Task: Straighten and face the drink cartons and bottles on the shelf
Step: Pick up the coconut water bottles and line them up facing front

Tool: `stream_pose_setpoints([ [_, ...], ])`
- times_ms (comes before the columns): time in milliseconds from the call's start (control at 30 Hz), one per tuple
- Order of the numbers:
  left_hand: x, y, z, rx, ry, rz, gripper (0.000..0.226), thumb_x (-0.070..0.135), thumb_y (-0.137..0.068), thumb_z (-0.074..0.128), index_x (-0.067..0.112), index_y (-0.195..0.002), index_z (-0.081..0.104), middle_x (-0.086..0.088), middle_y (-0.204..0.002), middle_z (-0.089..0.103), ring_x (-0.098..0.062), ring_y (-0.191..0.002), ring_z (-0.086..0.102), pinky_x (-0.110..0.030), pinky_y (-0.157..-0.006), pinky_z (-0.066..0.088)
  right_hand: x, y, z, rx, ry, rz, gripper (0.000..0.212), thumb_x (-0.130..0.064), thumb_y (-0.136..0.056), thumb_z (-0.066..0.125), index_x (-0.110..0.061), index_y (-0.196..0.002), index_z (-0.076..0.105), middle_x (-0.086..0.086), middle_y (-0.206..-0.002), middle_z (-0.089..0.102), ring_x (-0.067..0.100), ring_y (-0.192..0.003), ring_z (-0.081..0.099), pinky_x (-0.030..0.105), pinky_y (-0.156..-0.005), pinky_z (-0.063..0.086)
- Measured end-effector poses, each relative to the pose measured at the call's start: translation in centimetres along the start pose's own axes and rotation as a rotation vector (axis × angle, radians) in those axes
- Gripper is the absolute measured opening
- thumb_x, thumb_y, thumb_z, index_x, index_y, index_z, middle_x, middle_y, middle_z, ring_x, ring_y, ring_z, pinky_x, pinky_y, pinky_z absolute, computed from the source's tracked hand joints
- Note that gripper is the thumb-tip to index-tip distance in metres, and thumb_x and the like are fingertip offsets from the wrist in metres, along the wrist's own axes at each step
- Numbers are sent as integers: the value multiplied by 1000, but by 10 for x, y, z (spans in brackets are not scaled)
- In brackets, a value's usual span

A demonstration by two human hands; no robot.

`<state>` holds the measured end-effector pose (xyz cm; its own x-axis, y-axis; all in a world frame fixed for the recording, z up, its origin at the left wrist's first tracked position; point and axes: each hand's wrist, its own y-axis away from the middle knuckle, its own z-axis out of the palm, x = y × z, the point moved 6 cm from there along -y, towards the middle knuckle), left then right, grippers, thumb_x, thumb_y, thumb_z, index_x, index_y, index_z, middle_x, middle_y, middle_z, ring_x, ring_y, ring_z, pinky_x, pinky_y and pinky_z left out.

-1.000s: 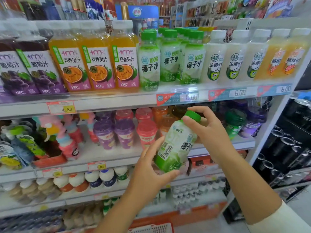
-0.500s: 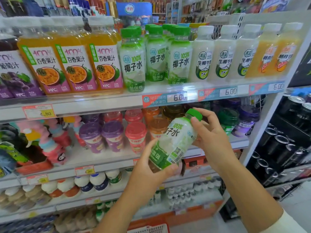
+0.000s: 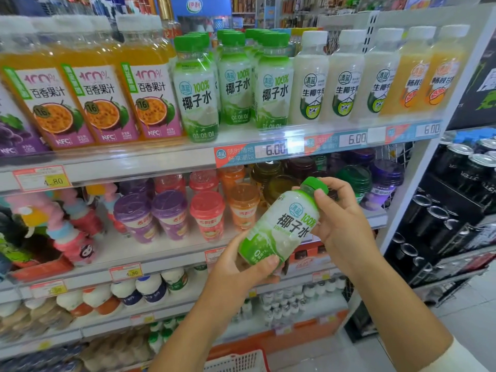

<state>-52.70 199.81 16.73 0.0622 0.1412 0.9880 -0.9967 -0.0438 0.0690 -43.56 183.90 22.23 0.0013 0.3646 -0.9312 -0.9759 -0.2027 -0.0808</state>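
You've got the coconut water bottle off the shelf, tilted w/ cap up-right, in front of the cup row and below the top shelf. L hand wraps the base, thumb & fingers curled round it. R hand pinches the green cap w/ thumb & fingertips. That two-end hold prob lets you spin it so the label faces you. Its slot's likely among the green-cap bottles up top.

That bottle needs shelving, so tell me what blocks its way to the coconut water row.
Nothing visible between the held coconut water bottle and the top shelf, but three shelved coconut water bottles fill that row's front; no gap shows.
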Motion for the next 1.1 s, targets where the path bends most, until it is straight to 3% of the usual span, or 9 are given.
stream_pose_setpoints([
  [167,-1,1,-3,25,-82,24,71,49,-64,84,37,-128,55,4,-120,69,-18,-113,64,-45,-101,49,-6,2,-4,1,156,-49,18,-17,-91,60,-19,-107,54,5,-98,74,19,-84,70,36,-70,59],
  [333,4,5,-3,54,-121,64,66,38,-69,83,43,-126,52,14,-117,68,-5,-109,64,-27,-89,52,-5,1,-4,6,133,-39,15,-13,-92,59,-19,-106,55,5,-96,74,20,-83,70,36,-68,59],
  [467,12,6,-6,198,-339,202,74,20,-74,85,51,-128,45,24,-123,57,1,-111,59,-20,-84,53,-2,1,-2,44,191,-14,17,-17,-91,64,-19,-106,56,7,-94,73,18,-82,71,34,-65,59],
  [633,14,6,-9,114,-326,174,82,36,-68,88,56,-131,40,33,-128,48,9,-115,53,-13,-84,51,3,1,-4,83,38,22,31,-14,-82,68,-10,-109,54,15,-110,70,25,-90,70,41,-70,59],
  [700,10,1,-10,-3,-158,46,84,52,-62,86,56,-132,41,32,-127,54,3,-115,58,-22,-90,53,0,0,-1,31,-29,9,40,-16,-78,65,-8,-115,52,15,-115,69,28,-99,68,40,-71,59],
  [767,8,-3,-8,-90,-4,-56,72,43,-71,84,41,-134,49,7,-127,65,-19,-113,65,-40,-91,55,-4,-2,3,-36,-64,-4,42,-14,-80,61,-7,-120,50,15,-120,67,30,-107,66,44,-77,58],
  [800,12,-4,-6,-86,1,-46,61,33,-76,82,34,-131,53,1,-121,69,-23,-108,68,-39,-86,57,-6,-3,5,-67,-83,-4,41,-13,-81,60,-8,-120,50,15,-122,66,31,-110,64,47,-82,56],
  [900,25,-3,-8,61,-153,118,57,24,-75,84,37,-122,55,14,-112,70,-10,-102,68,-25,-77,57,-9,-5,9,-98,-85,19,39,-14,-84,59,-11,-123,53,15,-121,66,30,-111,65,46,-84,55],
  [1100,28,-3,-9,189,-433,255,73,32,-69,87,52,-122,41,29,-118,52,4,-108,58,-28,-88,54,-12,-6,16,-35,85,-7,36,-21,-74,69,-17,-108,56,11,-101,72,26,-89,70,37,-68,58],
])
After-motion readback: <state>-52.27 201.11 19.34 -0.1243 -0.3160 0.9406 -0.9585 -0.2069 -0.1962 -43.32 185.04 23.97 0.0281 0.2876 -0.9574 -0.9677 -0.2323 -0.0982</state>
